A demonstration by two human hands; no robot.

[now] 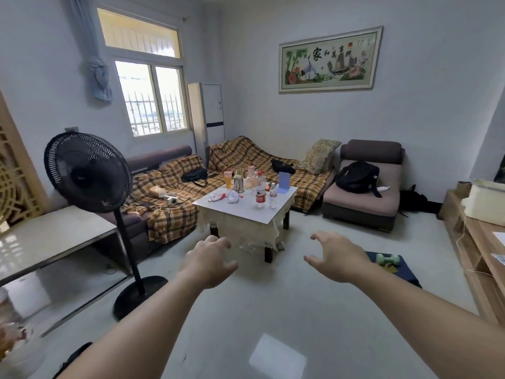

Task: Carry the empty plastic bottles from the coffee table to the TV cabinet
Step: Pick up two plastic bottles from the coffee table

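A white-topped coffee table (262,212) stands in the middle of the room. On it are several plastic bottles: a clear one with a red label (260,196), a slimmer clear one (272,196) beside it, and red-capped ones (258,179) further back among cups. The wooden TV cabinet (481,242) runs along the right edge. My left hand (211,259) and my right hand (334,257) are stretched out in front of me, short of the table, fingers spread and holding nothing.
A black standing fan (88,172) rises at the left beside a glass-topped table (52,236). Plaid-covered sofas line the far walls, with a backpack (356,177) on the right seat. A green dumbbell (386,259) lies on a dark mat by the cabinet. A cream box (485,205) sits on the cabinet.
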